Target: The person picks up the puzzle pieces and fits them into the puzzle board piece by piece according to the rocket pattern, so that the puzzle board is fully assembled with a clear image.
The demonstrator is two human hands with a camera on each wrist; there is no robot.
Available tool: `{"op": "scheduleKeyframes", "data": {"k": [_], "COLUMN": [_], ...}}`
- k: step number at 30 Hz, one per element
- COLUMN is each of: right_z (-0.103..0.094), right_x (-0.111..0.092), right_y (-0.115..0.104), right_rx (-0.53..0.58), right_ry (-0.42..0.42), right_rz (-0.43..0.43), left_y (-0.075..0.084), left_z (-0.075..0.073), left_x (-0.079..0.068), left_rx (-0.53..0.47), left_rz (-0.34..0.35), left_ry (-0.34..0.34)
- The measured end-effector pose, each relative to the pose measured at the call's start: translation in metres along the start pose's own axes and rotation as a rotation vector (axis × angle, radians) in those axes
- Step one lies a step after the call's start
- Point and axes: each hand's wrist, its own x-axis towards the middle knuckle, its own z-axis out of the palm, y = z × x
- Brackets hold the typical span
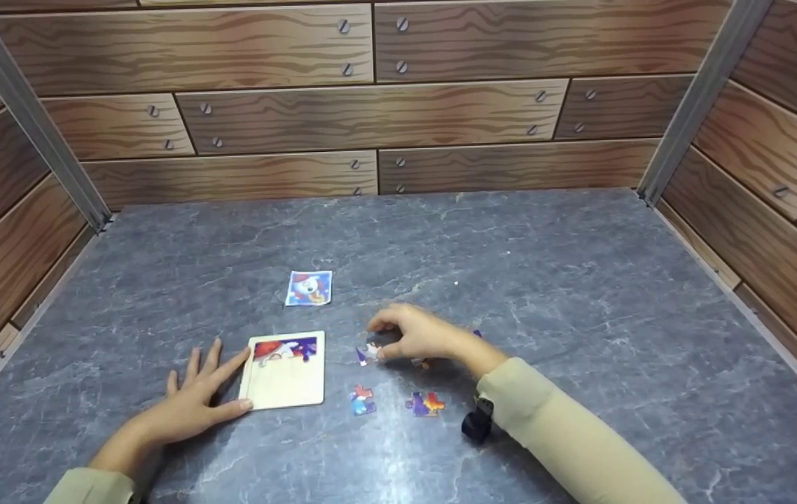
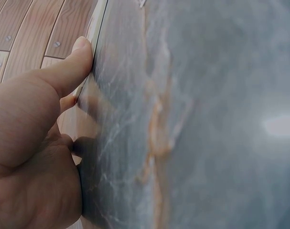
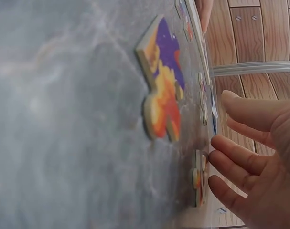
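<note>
A pale, square puzzle tray (image 1: pixel 283 386) is laid flat, left of lower centre; its top strip is filled with red, white and purple fitted pieces (image 1: pixel 285 348), bare board shown below. Pale-edged loose pieces are scattered on the grey marbled surface (image 1: pixel 545 280) to its right: a purple-orange piece (image 1: pixel 426 404), a blue-red piece (image 1: pixel 362 401), others partly covered by the right hand (image 1: pixel 426 337). Its fingers are parted, lightly bent, nothing seen gripped; contact with pieces cannot be told. Tray's left edge is touched by the left hand (image 1: pixel 190 404), fingers spread, nothing clasped. White-bordered picture card (image 1: pixel 309 288) placed above the tray.
</note>
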Motion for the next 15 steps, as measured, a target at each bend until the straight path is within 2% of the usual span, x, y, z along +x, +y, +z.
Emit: {"op": "scheduleKeyframes", "data": {"k": [5,15], "right_z": [0.0024,0.0055], "right_x": [-0.0011,-0.001], "right_y": [-0.001,-0.0029], "right_rx": [-0.067,-0.111], "right_ry": [0.001,0.006], "right_rz": [0.009,0.078], "left_y": [0.0,-0.0007], "left_z": [-0.0011,0.0006], "left_x": [0.0003,0.001], "left_rx": [-0.013,0.008], "left_rz": [0.002,-0.008], "left_ry": [-0.009,0.002]}}
